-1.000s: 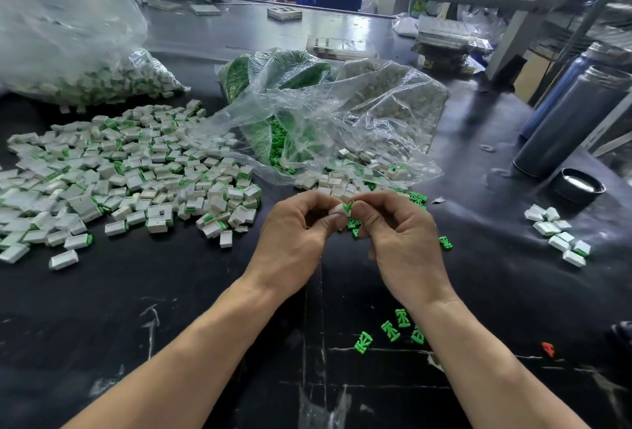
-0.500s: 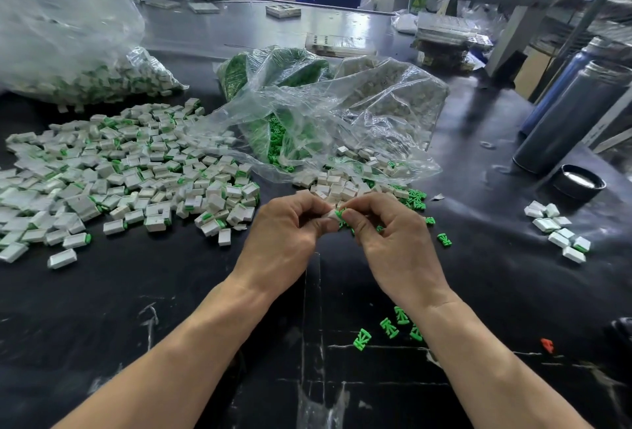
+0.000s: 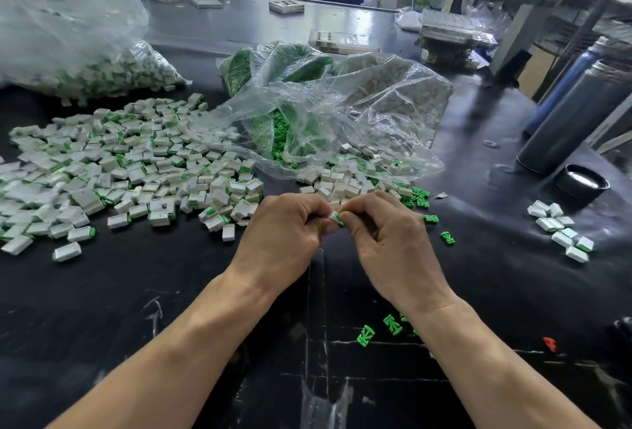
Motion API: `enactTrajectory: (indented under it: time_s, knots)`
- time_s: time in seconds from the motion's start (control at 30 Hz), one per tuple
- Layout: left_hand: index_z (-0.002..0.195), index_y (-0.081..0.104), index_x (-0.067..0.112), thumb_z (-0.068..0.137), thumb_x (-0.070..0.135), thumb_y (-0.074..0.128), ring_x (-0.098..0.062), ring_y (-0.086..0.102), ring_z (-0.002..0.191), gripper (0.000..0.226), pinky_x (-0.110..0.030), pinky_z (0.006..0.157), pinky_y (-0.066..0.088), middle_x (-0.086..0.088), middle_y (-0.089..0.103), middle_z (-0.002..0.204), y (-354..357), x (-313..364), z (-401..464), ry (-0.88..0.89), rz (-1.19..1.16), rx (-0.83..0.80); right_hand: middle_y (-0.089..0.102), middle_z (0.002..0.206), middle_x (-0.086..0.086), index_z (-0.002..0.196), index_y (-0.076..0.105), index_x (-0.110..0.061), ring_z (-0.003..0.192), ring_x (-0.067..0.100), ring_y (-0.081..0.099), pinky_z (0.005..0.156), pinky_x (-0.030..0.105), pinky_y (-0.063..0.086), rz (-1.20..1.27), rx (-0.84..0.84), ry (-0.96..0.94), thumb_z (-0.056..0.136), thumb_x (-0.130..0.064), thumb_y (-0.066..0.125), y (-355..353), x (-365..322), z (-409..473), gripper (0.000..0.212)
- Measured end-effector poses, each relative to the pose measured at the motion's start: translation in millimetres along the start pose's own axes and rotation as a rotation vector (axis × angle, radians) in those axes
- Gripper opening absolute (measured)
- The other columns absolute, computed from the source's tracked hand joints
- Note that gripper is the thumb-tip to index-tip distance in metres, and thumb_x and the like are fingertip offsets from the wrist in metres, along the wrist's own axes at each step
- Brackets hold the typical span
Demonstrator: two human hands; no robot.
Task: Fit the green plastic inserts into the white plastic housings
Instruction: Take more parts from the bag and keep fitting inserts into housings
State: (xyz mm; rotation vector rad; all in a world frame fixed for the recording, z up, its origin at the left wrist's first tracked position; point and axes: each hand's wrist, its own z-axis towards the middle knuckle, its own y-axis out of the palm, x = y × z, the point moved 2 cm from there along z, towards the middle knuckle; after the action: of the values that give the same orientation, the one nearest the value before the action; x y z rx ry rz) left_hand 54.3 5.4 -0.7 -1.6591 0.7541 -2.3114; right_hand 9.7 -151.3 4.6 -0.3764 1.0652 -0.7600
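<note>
My left hand (image 3: 285,239) pinches a small white housing (image 3: 331,215), mostly hidden by its fingers. My right hand (image 3: 388,240) pinches a green insert (image 3: 339,218) against the housing's open end. The two hands meet fingertip to fingertip just above the black table. A clear bag (image 3: 342,110) behind them spills green inserts (image 3: 282,138) and white housings (image 3: 345,182). Loose green inserts lie by my right hand (image 3: 447,238) and under my right forearm (image 3: 365,335).
A wide spread of white housings with green inserts (image 3: 119,168) covers the table's left. A second clear bag (image 3: 85,69) sits at the far left. A small cluster of housings (image 3: 561,230) lies right, near a black lid (image 3: 582,184) and dark flasks (image 3: 578,117). A red piece (image 3: 549,343) lies lower right.
Both hands have drifted slightly away from me toward the spilled pile, staying together. The green insert now shows between the fingertips, pressed closer to the white housing.
</note>
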Motion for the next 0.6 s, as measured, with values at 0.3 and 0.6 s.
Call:
enactTrajectory:
  time_s: [0.3, 0.6]
  knots:
    - [0.079, 0.077, 0.025, 0.086, 0.013, 0.079, -0.014, 0.07, 0.064, 0.014, -0.041, 0.069, 0.061, 0.004, 0.071, 0.067, -2.1, 0.7, -0.8, -0.033, -0.044, -0.024, 0.069, 0.094, -0.007, 0.096, 0.077, -0.014, 0.09, 0.009, 0.065, 0.083, 0.032, 0.053, 0.048, 0.015, 0.009, 0.093, -0.012, 0.076, 3.0, 1.9, -1.4, 0.003]
    - [0.07, 0.077, 0.025, 0.086, -0.003, 0.075, -0.011, 0.067, 0.058, 0.032, -0.027, 0.058, 0.057, 0.004, 0.071, 0.065, 7.5, 2.8, -3.8, -0.108, -0.291, 0.007, 0.072, 0.085, -0.009, 0.087, 0.079, -0.017, 0.084, 0.009, 0.068, 0.076, 0.022, 0.052, 0.198, 0.049, 0.094, 0.09, -0.008, 0.077, 1.3, 9.0, -1.3, 0.01]
